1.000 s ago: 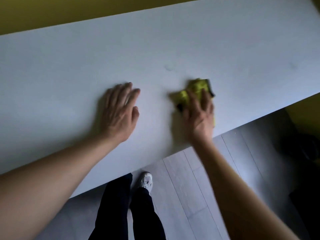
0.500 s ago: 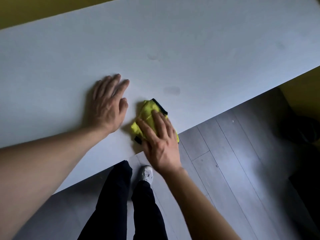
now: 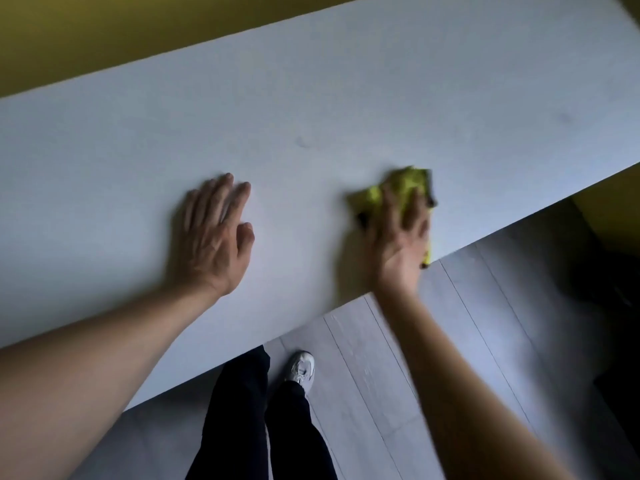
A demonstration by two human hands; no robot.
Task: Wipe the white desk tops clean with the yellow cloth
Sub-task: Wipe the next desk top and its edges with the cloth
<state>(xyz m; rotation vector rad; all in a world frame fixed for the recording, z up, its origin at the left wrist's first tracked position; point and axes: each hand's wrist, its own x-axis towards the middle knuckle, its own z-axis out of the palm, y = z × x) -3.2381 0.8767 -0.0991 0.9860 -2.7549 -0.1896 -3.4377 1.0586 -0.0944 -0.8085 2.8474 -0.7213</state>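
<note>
The fingers of the right hand (image 3: 400,237) lie straight and close together, flat on top of the yellow cloth (image 3: 403,187), pressing it against the white desk top (image 3: 311,98); motion blur softens their outlines, so how the thumb lies cannot be told. The cloth is bunched, with a dark trim showing at its far right and near left corners, and it sits right at the near edge of the desk top, toward that edge's right end, with a strip of yellow reaching the very edge beside the heel of the hand. The fingers of the left hand (image 3: 214,237) are straight and nearly together, the thumb lying beside the palm; the hand rests palm down on the bare surface, well apart from the cloth and farther along the near edge to the left. Both bare forearms run back from the hands toward the camera. A faint smudge (image 3: 306,142) marks the surface between the two hands, farther from the near edge, and another faint mark (image 3: 564,117) lies toward the right end. Below the near edge are grey floor planks (image 3: 467,323), dark trouser legs (image 3: 242,420) and a white shoe (image 3: 301,370). Beyond the far edge the wall (image 3: 104,36) is yellow.
</note>
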